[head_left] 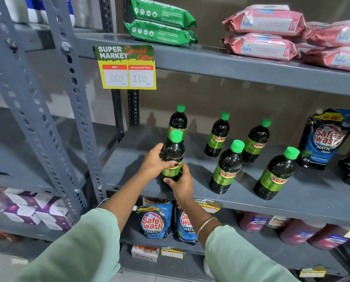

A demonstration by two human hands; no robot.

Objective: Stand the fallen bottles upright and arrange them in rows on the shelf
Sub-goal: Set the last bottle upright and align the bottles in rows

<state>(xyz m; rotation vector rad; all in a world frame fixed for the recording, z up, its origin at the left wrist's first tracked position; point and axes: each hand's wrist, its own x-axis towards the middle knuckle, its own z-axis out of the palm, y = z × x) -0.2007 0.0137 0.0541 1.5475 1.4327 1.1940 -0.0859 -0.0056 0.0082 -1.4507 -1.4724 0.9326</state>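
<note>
Green caps are marking six dark bottles on the grey metal shelf (251,202), and you are holding the front-left bottle (173,157) with both hands: your left hand (155,163) is wrapping around its left side at label height, and your right hand (180,184) is cupping its base from the front, fingers closed against the plastic. That two-handed grip is probably serving to turn or nudge the bottle while keeping it upright, since the base is sitting at or just above the shelf surface near the front edge; the hands are hiding the contact, so you cannot tell whether it is fully set down. Directly behind it the back-left bottle (178,121) is standing, and the pair is forming the left column. To the right, the back-middle bottle (217,135) and back-right bottle (256,140) are making a rear row, while the front-middle bottle (227,167) and front-right bottle (276,174) are making a front one. All six are looking upright, so no bottle is lying on its side in this view, and the work appears close to finished. A blue detergent pouch (324,137) is bounding the group at the right, which is likely why the rows are starting from the left post.
</note>
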